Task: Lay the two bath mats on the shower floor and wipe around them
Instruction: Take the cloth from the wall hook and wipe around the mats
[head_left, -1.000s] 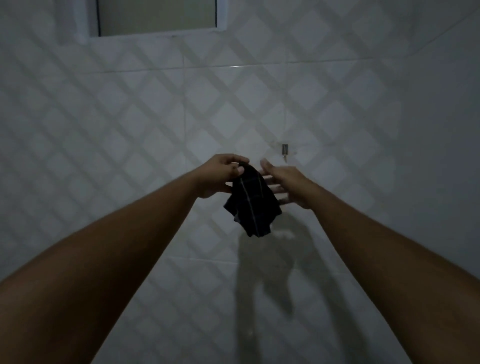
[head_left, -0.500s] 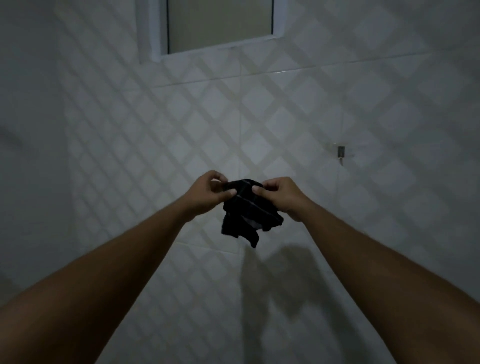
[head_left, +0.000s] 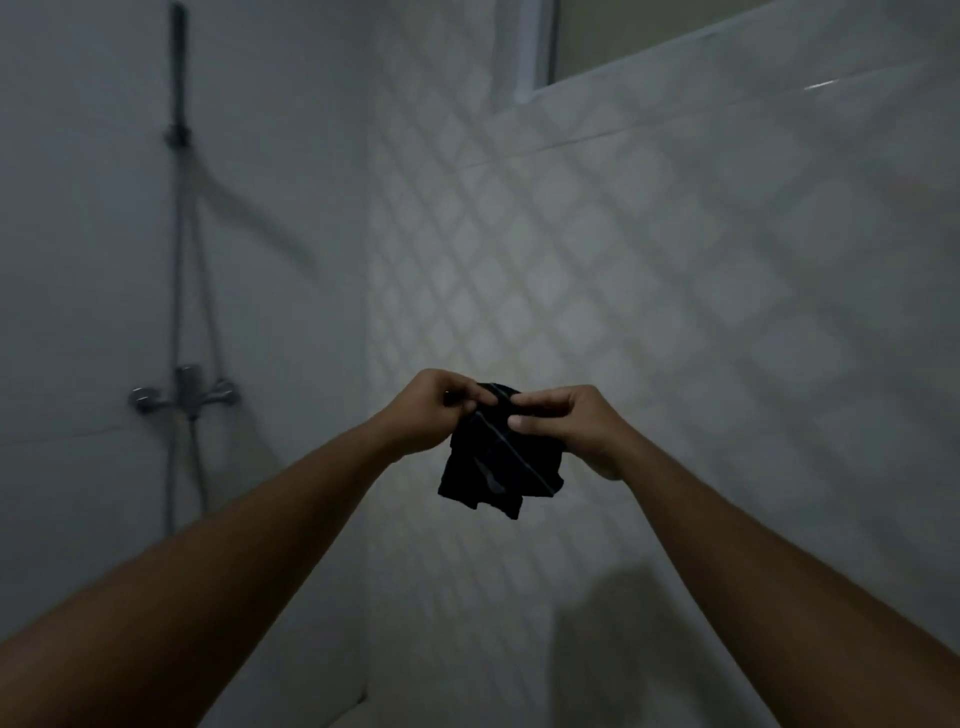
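Dim white diamond tiles (head_left: 597, 249) fill the far wall; I see both hands, left (head_left: 431, 410) and right (head_left: 566, 426), pinching a black cloth (head_left: 498, 467); shower mixer (head_left: 184, 397) far left.

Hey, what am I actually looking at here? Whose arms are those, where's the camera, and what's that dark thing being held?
No machine here: the camera is worn on a person's head, so the two bare arms reaching forward are that person's own. The left hand and right hand both pinch the top of a small dark cloth, which hangs crumpled in the air. Behind it is a diamond-patterned tiled wall. At left a shower mixer tap and hose are mounted on a plain wall. No bath mats or floor are in view.
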